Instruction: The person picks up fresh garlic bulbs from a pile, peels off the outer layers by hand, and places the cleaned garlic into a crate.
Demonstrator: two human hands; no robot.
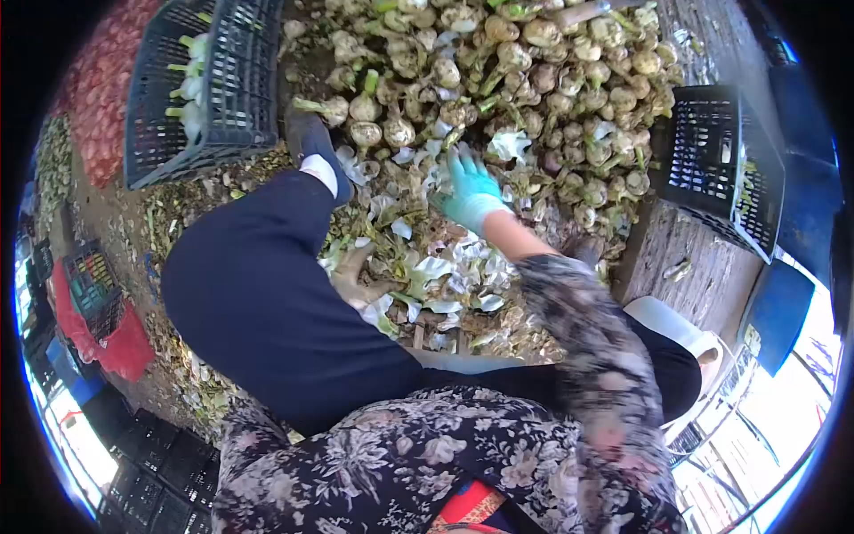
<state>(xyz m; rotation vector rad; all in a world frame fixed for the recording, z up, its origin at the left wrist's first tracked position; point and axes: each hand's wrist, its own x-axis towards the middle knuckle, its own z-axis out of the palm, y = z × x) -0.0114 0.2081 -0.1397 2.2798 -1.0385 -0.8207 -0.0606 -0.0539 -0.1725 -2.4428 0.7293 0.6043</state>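
Many bulbs (pixel 399 133) just beyond fingers (pixel 467 162) of right hand (pixel 471 193).

The single view looks down from the wearer's head, facing forward over lap and garlic pile (pixel 569 107).

Black floral top (pixel 382 458), red at its neckline (pixel 471 500); beyond the top, dark trousers (pixel 258 285), white sock (pixel 320 173), dark shoe (pixel 311 141), teal, pale-cuffed glove (pixel 474 194).

The crate at the far left (pixel 242 80) was dark matt plastic; the glove (pixel 471 191) looked like thin teal-and-white cloth. The wood plank (pixel 680 254) at right was rough and weathered, and the peelings (pixel 436 267) looked papery and dry.
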